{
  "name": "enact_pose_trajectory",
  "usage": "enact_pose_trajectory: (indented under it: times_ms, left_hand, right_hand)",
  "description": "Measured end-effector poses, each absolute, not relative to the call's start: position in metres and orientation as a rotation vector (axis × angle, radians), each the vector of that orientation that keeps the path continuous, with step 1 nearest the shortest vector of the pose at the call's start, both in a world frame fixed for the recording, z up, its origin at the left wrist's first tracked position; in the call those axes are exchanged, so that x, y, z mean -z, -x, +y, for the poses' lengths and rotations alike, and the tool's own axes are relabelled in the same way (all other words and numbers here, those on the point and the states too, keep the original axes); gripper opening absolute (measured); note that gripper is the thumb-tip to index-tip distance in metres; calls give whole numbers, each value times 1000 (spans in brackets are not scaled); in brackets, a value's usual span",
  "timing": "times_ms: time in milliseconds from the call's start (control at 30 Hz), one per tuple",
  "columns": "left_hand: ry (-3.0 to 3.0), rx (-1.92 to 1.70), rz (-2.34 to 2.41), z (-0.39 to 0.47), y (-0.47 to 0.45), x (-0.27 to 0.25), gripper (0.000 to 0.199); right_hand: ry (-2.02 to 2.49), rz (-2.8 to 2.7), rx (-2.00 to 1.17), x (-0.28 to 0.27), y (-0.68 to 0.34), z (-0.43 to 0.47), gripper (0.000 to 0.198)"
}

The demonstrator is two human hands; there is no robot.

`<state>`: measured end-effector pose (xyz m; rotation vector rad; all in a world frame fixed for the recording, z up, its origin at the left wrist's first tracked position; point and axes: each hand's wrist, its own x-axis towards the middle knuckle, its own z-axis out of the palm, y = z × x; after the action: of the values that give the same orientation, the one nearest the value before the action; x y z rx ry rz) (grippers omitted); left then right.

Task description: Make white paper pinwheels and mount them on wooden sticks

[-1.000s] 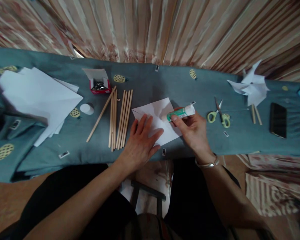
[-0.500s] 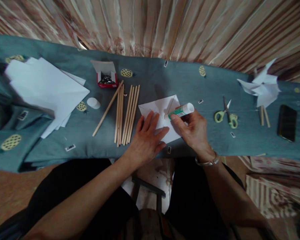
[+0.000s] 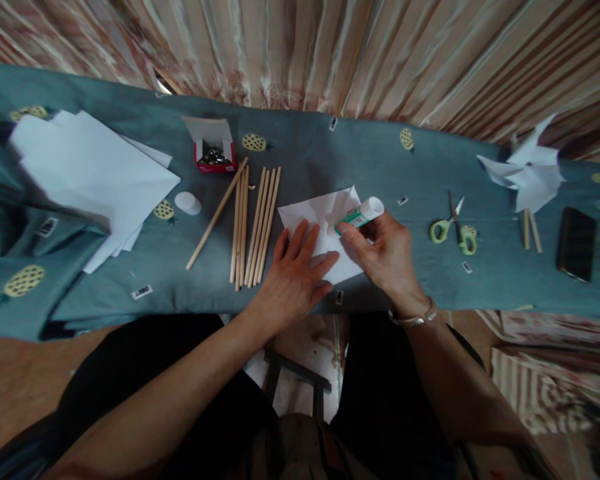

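A square sheet of white paper (image 3: pixel 347 270) lies before me on the cloth, with cut or folded lines running in from its corners. My left hand (image 3: pixel 296 270) rests flat on the sheet's left part, fingers spread. In my right hand (image 3: pixel 387 257) is a green and white glue stick (image 3: pixel 363 215), gripped between thumb and fingers and tilted, its lower end at the middle of the paper. Its white cap (image 3: pixel 188 203) seems to be the one lying left of several wooden sticks (image 3: pixel 263 227).
On the left lies a stack of white paper (image 3: pixel 95 173); a red box (image 3: pixel 215 157) of small shiny metal pieces stands behind the sticks. To the right are open green-handled scissors (image 3: pixel 453 227), a paper pinwheel (image 3: pixel 527 170) on sticks, and a black phone (image 3: pixel 577 244).
The glue stick and my right hand have shifted very slightly on the paper. My left hand stays in place, and the view has tilted a little.
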<state>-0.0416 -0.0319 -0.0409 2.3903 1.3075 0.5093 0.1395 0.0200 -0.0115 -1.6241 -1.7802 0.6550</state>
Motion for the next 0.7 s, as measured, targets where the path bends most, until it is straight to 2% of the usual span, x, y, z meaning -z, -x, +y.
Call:
enact_pose_trajectory:
  times_ms: [700]
  left_hand:
    - [-2390, -505, 1311, -32, 41, 41, 51]
  right_hand:
    - [1611, -1900, -638, 8, -136, 17, 31]
